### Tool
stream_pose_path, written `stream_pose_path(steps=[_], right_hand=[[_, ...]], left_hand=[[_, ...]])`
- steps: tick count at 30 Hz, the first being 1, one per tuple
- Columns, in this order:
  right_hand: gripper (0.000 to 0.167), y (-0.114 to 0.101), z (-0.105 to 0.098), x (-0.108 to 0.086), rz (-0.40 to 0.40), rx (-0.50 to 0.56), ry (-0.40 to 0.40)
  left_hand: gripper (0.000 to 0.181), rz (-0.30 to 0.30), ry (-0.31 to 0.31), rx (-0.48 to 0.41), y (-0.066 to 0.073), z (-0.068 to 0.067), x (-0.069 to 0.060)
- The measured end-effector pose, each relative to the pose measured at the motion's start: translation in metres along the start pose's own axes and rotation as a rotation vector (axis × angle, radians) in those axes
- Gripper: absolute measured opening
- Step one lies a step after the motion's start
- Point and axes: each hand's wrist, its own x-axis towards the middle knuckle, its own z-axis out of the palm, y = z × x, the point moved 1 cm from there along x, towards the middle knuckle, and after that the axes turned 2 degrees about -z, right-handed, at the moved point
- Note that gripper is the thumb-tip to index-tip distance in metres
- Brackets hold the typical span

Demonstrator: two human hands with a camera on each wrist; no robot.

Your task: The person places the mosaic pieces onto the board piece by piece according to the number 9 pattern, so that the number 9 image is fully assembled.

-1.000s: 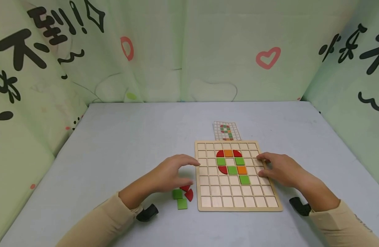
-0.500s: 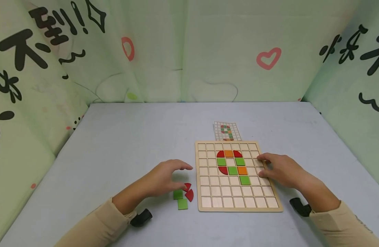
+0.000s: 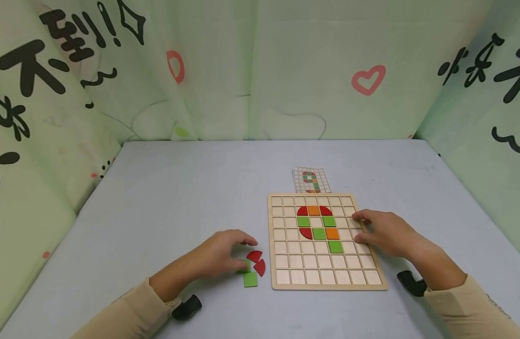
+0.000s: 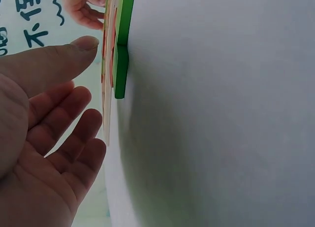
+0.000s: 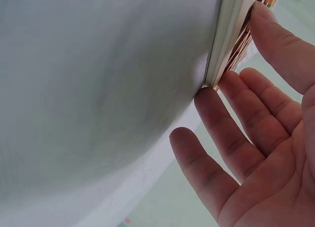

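My left hand (image 3: 215, 254) hovers with parted, gently bent fingers over the loose pieces left of the board, its thumb partly covering one green square tile (image 3: 247, 264). Just in front of that lies another green square tile (image 3: 250, 279), and two red fan-shaped tiles (image 3: 255, 256) lie beside them. Nothing shows between thumb and fingers in the left wrist view. My right hand (image 3: 387, 234) rests at the right edge of a wooden grid board (image 3: 302, 278), thumb on its face and fingertips at its side. Red, orange and green tiles (image 3: 319, 233) fill several cells in the board's upper middle.
A printed grid card (image 3: 321, 181) with a coloured pattern lies behind the board, its near end by the board's top edge. The pale table (image 3: 179, 188) is enclosed by light green curtains (image 3: 285, 70) with dark lettering.
My left hand has moved from the board's left edge back and down to the loose tiles, uncovering the red ones and partly covering a green one. My right hand stays put.
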Motion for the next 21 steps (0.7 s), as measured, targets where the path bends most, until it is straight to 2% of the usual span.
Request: stream_pose_path(steps=[7,12,21], right_hand=[[0.059,-0.0004,0.0014,0.0001,0.001,0.002,0.003],[0.060,-0.0006,0.0016,-0.0004,0.003,-0.003,0.004],[0.058,0.0002,-0.0006,-0.0006,-0.022,-0.005,0.011]], left_hand=[[0.040,-0.007,-0.020,0.047,-0.0025,0.0035,-0.0031],[0.033,-0.008,-0.009,0.071,-0.0027,0.0057,-0.0022],[0.021,-0.045,0.011,0.099,-0.0004,0.0027,-0.0011]])
